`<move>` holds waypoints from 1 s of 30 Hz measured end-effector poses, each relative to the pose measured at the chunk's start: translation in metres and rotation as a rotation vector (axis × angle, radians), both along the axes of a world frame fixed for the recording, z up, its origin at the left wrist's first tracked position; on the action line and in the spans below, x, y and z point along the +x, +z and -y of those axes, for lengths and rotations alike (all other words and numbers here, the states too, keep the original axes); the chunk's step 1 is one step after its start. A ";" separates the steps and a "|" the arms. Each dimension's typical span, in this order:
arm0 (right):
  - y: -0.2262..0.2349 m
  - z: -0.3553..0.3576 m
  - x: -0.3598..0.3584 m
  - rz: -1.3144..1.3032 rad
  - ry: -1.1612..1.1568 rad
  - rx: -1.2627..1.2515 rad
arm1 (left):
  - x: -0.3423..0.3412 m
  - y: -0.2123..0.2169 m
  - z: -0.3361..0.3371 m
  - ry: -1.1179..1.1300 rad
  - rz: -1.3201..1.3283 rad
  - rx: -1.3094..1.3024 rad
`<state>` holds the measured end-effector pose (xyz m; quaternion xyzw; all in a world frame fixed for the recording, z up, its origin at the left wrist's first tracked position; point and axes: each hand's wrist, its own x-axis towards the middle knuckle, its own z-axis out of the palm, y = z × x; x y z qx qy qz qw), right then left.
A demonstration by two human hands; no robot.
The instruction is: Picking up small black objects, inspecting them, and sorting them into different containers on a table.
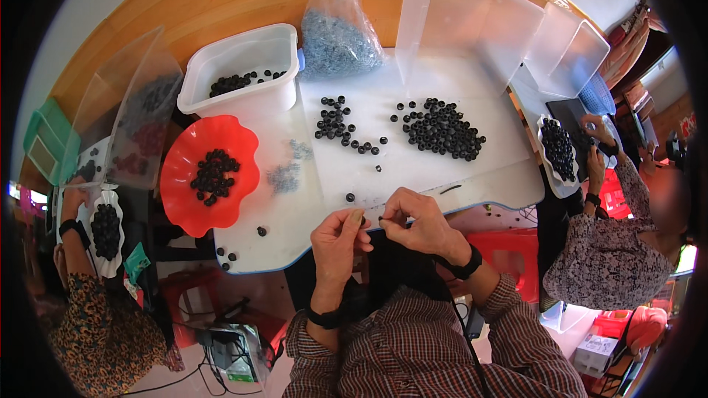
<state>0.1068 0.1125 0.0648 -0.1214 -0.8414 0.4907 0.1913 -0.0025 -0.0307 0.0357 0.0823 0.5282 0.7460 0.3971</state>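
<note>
Just over the table's front edge my two hands are held close together, fingertips apart. My left hand (341, 242) is closed in a pinch, with a small round black part (363, 221) showing at its fingertips. My right hand (422, 224) pinches as well; a tiny dark bit shows at its fingertips, too small to name. A single black part (350, 197) lies on the table beyond my left hand. Farther off, a large cluster of black parts (445, 130) and a smaller, looser group (334, 124) rest on the white sheet (383, 77).
A red scalloped bowl (175, 169) and a white tub (193, 96) hold more black parts. Small clear-bluish pieces (284, 177) lie mid-table; a plastic bag (335, 40) is full of them. Translucent bins (464, 26) stand behind. Co-workers (619, 250) sit on both sides.
</note>
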 end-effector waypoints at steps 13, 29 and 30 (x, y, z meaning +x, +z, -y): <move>-0.035 -0.011 -0.050 -0.078 -0.312 0.318 | -0.007 -0.015 0.009 0.055 0.212 0.221; -0.036 -0.003 -0.045 -0.129 -0.375 0.378 | -0.016 -0.019 0.016 0.085 0.255 0.269; -0.035 -0.002 -0.046 -0.129 -0.370 0.378 | -0.016 -0.019 0.017 0.088 0.253 0.274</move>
